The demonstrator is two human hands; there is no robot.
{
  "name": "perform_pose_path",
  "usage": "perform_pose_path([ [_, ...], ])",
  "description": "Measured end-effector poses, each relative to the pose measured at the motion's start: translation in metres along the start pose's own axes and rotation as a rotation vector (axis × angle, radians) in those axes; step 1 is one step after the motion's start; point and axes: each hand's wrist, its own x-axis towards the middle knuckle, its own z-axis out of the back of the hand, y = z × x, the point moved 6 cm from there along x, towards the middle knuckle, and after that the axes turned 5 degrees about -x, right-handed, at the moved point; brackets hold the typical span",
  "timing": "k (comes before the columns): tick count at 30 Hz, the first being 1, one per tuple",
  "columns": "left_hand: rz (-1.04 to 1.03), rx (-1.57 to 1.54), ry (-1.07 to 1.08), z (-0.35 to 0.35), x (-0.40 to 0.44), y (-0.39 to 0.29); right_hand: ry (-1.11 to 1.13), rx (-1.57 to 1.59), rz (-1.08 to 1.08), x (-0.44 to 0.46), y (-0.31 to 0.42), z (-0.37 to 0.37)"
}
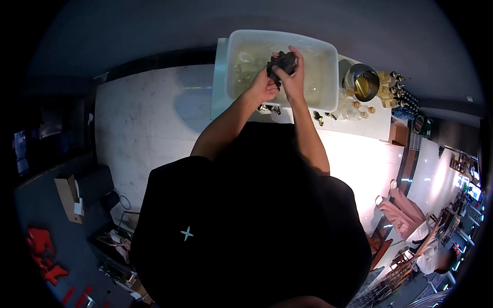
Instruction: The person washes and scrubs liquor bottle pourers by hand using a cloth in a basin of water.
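Above a white plastic tub point(334, 77) of cloudy water, a crumpled dark cloth point(282, 64) is held between both hands. My left hand point(264, 86) grips its lower left side, palm partly turned up. My right hand point(294, 77) is wrapped round the cloth's right side, with the thumb across its front. Something pale and transparent lies in the water at the tub's left; I cannot make out what it is. Small dark and metallic pieces point(269, 109) lie at the tub's near edge.
Right of the tub, the white table point(377, 123) bears a metal pot point(365, 82), clear glass bottles point(353, 113) and several dark-topped bottles point(395, 90). A cardboard box point(398, 133) stands beyond. A person point(411, 220) is at the lower right.
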Motion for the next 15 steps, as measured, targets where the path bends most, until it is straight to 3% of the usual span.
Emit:
perform_pose_path([
  [2,-0.026,0.027,-0.002,-0.001,0.002,-0.003,0.084,-0.173,0.05,-0.007,-0.002,-0.006],
  [5,-0.066,0.087,0.006,-0.011,-0.006,-0.01,-0.009,-0.079,-0.158,-0.012,-0.028,0.007],
  [10,-0.149,0.193,0.024,-0.014,-0.003,-0.011,-0.25,-0.279,-0.036,-0.02,-0.03,0.015],
  [13,-0.251,0.289,-0.105,-0.013,-0.008,-0.006,-0.361,-0.36,0.006,-0.016,-0.024,0.023],
  [15,-0.222,0.238,0.045,-0.012,-0.004,-0.003,-0.378,-0.367,-0.02,-0.009,-0.03,0.028],
])
